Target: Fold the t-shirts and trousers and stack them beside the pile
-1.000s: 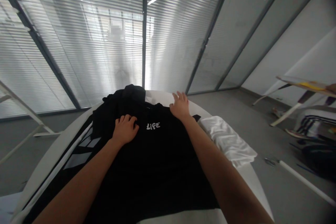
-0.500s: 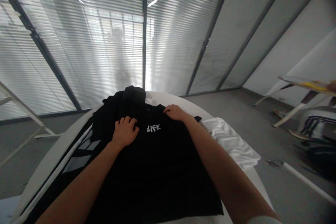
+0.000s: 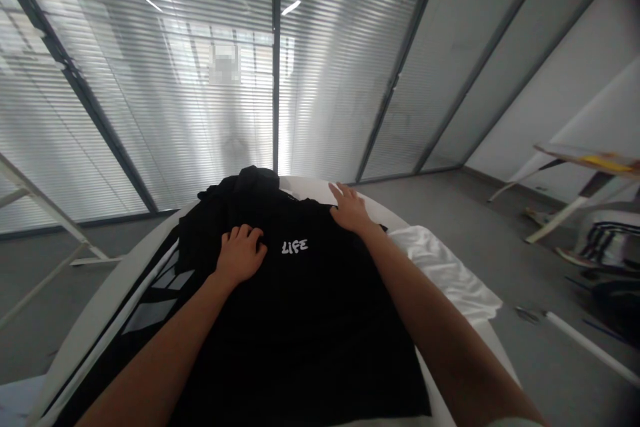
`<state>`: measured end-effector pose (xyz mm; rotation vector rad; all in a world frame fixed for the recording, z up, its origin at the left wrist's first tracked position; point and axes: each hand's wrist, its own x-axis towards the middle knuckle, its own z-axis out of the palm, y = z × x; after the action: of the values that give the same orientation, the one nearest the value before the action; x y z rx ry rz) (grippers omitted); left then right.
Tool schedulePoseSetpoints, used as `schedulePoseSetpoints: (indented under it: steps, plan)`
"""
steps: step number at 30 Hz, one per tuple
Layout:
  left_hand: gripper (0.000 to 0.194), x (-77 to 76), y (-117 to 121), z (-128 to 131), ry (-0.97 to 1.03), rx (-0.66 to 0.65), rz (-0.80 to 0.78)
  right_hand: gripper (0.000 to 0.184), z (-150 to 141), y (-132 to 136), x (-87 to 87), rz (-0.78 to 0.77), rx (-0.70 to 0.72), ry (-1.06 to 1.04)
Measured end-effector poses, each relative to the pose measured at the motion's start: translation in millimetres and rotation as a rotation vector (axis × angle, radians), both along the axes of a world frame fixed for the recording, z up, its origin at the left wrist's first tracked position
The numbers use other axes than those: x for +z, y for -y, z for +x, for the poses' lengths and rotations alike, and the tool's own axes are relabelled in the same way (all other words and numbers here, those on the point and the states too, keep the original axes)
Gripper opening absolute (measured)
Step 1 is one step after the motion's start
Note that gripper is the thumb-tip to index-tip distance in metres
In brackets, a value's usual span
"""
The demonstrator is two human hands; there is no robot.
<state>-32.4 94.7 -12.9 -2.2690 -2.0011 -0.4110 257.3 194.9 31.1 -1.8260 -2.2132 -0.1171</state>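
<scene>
A black T-shirt (image 3: 305, 320) with white "LIFE" lettering on its chest lies spread over a white round table. My left hand (image 3: 243, 255) rests on the shirt left of the lettering, its fingers apart and slightly curled on the cloth. At the shirt's upper right, by the shoulder, my right hand (image 3: 350, 210) lies with fingers stretched and spread, gripping nothing. Beyond my left hand is a bunched black garment (image 3: 210, 213). Dark cloth with grey patches (image 3: 150, 313) and a white stripe shows beside my left forearm.
A crumpled white cloth (image 3: 450, 273) hangs over the right edge of the white table (image 3: 95, 320). White metal legs (image 3: 55, 213) stand at left. Another table (image 3: 590, 157) and part of a seated person (image 3: 607, 240) are at right. Glass partitions with blinds (image 3: 340, 80) rise behind.
My right hand has let go of the shirt near the collar and shifted right along the shoulder, its fingers now spread. My left hand stays in nearly the same place.
</scene>
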Motion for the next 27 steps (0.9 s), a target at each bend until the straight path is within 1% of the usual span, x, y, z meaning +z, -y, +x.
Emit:
schedulePoseSetpoints:
  steps: [3,5,7,10,12,15,18,20,23,27]
  plan:
    - [0.032,1.2,0,1,0.003,0.005,-0.016,0.064,-6,9,-8.5,-0.010,-0.046,0.006]
    - [0.033,1.7,0,1,0.004,0.007,-0.020,0.057,-7,12,-11.5,-0.060,-0.095,0.020]
    - [0.033,1.7,0,1,0.005,0.008,-0.020,0.053,-2,12,-12.2,-0.114,-0.132,0.034]
    - [0.032,0.8,0,1,0.006,0.011,-0.017,0.054,10,10,-12.3,-0.148,-0.185,-0.014]
    - [0.032,-0.2,0,1,0.007,0.007,-0.008,0.051,19,8,-13.7,-0.131,-0.195,-0.091]
    - [0.033,-0.9,-1,1,0.002,-0.003,0.001,0.041,30,6,-18.7,-0.077,-0.181,-0.185]
    - [0.033,-0.8,-1,1,-0.004,0.002,-0.010,0.035,36,2,-24.1,-0.052,-0.204,-0.191]
    - [0.033,-0.8,-1,1,-0.003,0.006,-0.016,0.036,38,0,-26.1,-0.082,-0.221,-0.170]
    - [0.033,-1.5,-2,1,-0.001,0.004,-0.009,0.041,44,-1,-25.7,-0.173,-0.208,-0.138]
    - [0.033,-2.6,-3,0,0.001,-0.004,0.000,0.077,60,3,-21.0,-0.363,-0.124,-0.063]
